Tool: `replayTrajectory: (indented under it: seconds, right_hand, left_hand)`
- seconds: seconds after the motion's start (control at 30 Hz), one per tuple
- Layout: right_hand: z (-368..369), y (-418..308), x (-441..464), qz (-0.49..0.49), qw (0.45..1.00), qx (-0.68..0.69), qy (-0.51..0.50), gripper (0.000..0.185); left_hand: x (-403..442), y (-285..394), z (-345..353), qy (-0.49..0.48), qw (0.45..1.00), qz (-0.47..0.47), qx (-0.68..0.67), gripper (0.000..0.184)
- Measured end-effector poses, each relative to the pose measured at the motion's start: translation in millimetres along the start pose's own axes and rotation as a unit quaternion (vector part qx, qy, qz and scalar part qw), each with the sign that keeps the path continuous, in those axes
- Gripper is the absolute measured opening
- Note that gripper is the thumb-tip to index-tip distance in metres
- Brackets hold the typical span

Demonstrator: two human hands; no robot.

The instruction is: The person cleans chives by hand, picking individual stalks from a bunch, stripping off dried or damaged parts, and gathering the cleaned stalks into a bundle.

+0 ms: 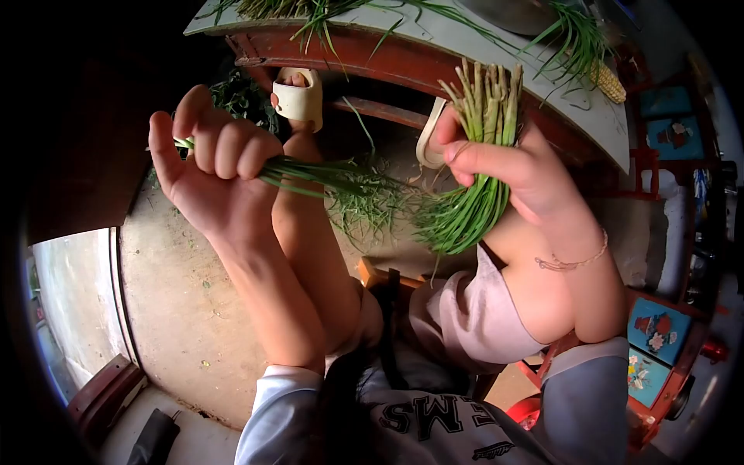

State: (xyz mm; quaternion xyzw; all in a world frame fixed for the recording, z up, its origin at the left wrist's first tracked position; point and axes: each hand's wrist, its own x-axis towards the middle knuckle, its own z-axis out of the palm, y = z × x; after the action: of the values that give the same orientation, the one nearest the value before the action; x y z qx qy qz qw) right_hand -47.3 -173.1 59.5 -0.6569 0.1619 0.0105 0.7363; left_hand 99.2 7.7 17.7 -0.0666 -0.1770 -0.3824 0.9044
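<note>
My left hand (pixel 221 167) is raised with its fingers curled round a thin bundle of chives (pixel 322 177). Their pale ends poke out on the thumb side, and the green leaves trail to the right. A thick bunch of chives (pixel 469 209) is gripped in my right hand (pixel 515 167), cut pale stem ends up and leaves hanging over my thigh. The leaf tips of the two bundles come close together between my hands; whether they touch I cannot tell. Beneath them, loose green trimmings (pixel 368 209) are scattered on the floor.
A white-topped table (pixel 434 27) with a red wooden edge stands in front of my knees. On it lie more chives (pixel 577 35), a corn cob (pixel 607 82) and a metal pan (pixel 508 12). Dark leaves (pixel 244 101) are heaped beside my slipper (pixel 298 101).
</note>
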Motion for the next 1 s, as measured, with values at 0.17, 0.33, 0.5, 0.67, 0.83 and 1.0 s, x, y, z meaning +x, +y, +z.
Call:
replayTrajectory:
  seconds: [0.17, 0.33, 0.5, 0.67, 0.83, 1.0]
  right_hand:
    - [4, 3, -1, -0.007, 1.000, 0.018, 0.001, 0.020]
    - [10, 1, -5, -0.001, 0.999, -0.028, 0.034, 0.031]
    - [13, 0, -5, -0.030, 0.999, -0.020, 0.025, 0.031]
    - [3, 0, -7, -0.015, 0.998, -0.003, -0.069, 0.027]
    - [11, 0, -7, -0.018, 0.997, -0.014, -0.069, 0.028]
    - [17, -1, -5, -0.053, 0.998, 0.015, -0.015, 0.028]
  left_hand:
    - [-4, -42, 14, 0.116, 0.864, 0.076, 0.484, 0.008]
    - [-4, -81, 20, 0.111, 0.796, 0.012, 0.595, 0.007]
    - [0, -85, 12, 0.150, 0.789, 0.026, 0.596, 0.008]
    - [3, -73, 25, 0.160, 0.841, -0.068, 0.513, 0.007]
    - [1, -74, 8, 0.061, 0.838, -0.014, 0.543, 0.008]
    - [1, -60, 24, 0.123, 0.924, -0.051, 0.359, 0.011]
